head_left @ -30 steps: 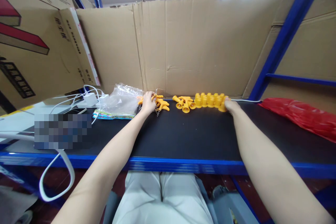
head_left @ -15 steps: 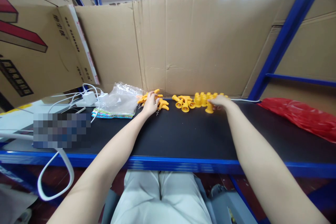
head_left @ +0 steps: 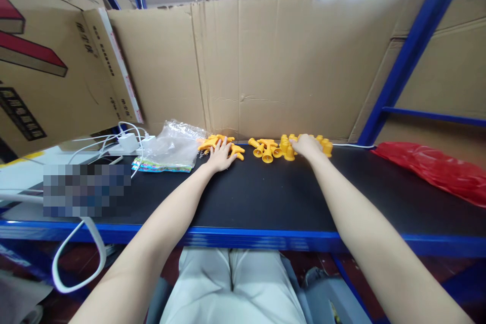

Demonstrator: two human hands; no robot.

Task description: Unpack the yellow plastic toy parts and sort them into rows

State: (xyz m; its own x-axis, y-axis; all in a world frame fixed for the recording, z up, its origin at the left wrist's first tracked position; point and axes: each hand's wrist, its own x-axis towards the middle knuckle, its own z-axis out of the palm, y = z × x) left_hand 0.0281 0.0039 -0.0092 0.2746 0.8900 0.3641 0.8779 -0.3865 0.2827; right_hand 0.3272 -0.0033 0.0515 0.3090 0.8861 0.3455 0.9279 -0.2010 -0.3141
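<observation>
My left hand [head_left: 220, 157] lies with fingers spread over a pile of orange branched plastic pieces [head_left: 237, 150]. My right hand [head_left: 308, 147] reaches in among yellow cup-shaped plastic pieces [head_left: 326, 147] standing in rows. Its thumb and fingers are closed around one yellow cup-shaped piece [head_left: 289, 153] at the front left of the rows; part of the grip is hidden. Between my hands, several yellow bell-ended pieces [head_left: 268, 156] lie on their sides, with orange pieces [head_left: 268, 142] behind them.
A clear plastic bag [head_left: 176, 144] lies left of the pile, near white chargers and cables [head_left: 129, 143]. A red plastic bag [head_left: 433, 169] is at the right. Cardboard [head_left: 281, 66] walls the back of the black tabletop [head_left: 258, 197]; its front edge is a blue beam [head_left: 261, 237].
My right hand has moved left with the yellow cup-shaped piece, to the front of the rows. My left hand has flattened and its fingers have spread over the orange pieces.
</observation>
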